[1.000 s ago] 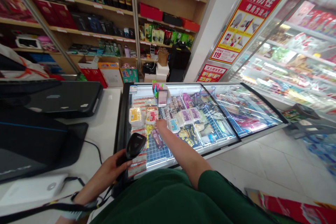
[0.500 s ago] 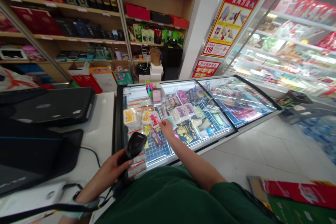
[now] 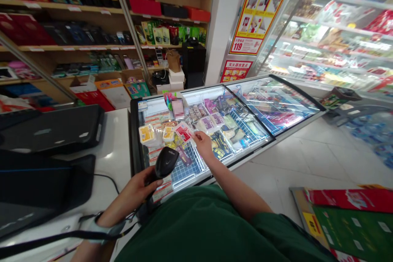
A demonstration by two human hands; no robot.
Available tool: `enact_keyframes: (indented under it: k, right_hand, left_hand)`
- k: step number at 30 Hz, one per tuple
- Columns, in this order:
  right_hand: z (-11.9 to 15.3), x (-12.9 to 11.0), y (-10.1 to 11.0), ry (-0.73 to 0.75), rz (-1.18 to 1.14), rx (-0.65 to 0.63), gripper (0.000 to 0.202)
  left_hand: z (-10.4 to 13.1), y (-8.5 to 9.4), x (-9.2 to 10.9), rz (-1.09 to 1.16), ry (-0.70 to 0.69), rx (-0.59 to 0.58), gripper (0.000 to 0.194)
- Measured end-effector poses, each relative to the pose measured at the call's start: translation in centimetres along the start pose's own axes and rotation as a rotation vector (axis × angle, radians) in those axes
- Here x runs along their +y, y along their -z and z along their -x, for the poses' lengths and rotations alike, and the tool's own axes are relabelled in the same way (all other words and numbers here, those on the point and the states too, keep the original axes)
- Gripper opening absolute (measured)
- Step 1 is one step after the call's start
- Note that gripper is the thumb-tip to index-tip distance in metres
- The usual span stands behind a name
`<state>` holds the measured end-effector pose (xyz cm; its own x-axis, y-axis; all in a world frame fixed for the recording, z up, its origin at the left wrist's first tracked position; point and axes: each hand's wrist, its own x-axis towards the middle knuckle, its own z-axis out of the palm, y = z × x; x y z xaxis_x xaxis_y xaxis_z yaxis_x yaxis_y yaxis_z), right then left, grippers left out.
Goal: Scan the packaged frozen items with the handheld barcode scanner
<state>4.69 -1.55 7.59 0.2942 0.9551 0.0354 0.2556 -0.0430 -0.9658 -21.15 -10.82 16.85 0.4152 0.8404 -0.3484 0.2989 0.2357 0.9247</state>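
Note:
My left hand (image 3: pixel 143 184) is wrapped round the handle of a black barcode scanner (image 3: pixel 166 162), its head above the near left end of the glass-topped freezer (image 3: pixel 242 159). My right hand (image 3: pixel 202 143) pinches the edge of a red-and-white package (image 3: pixel 184 132) over the glass. Just left of that package lie stacked packs with yellow labels (image 3: pixel 168 132), and another such stack (image 3: pixel 147 133) sits farther left. Packs with purple labels (image 3: pixel 211 121) are to the right of the held package. A colourful item with a blurred patch (image 3: pixel 176 106) is at the freezer's back edge.
On the left, a white counter (image 3: pixel 118 147) carries black machines (image 3: pixel 73 125) and a cable. Shelves (image 3: pixel 89 9) of bottles and boxes stand behind. A lit display cabinet (image 3: pixel 334 37) is at the right, and a red-and-green box (image 3: pixel 353 221) lies at lower right.
My right hand has moved slightly right and nearer with the red-and-white package, which now shows larger. The scanner in my left hand has shifted a little right. The view has tilted down somewhat.

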Motion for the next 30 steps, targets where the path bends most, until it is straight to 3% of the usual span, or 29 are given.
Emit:
enact_keyframes:
  k: [13,30]
  right_hand:
    - [0.1,-1.4,1.1,0.083,0.014,0.045,0.023]
    - [0.2,-1.6,1.2,0.08,0.031,0.054,0.023]
  left_hand:
    - [-0.8,-0.3,1.2,-0.089,-0.048,-0.082,0.048]
    - [-1.4,-0.3,0.7,-0.064,-0.07,-0.091,0.048]
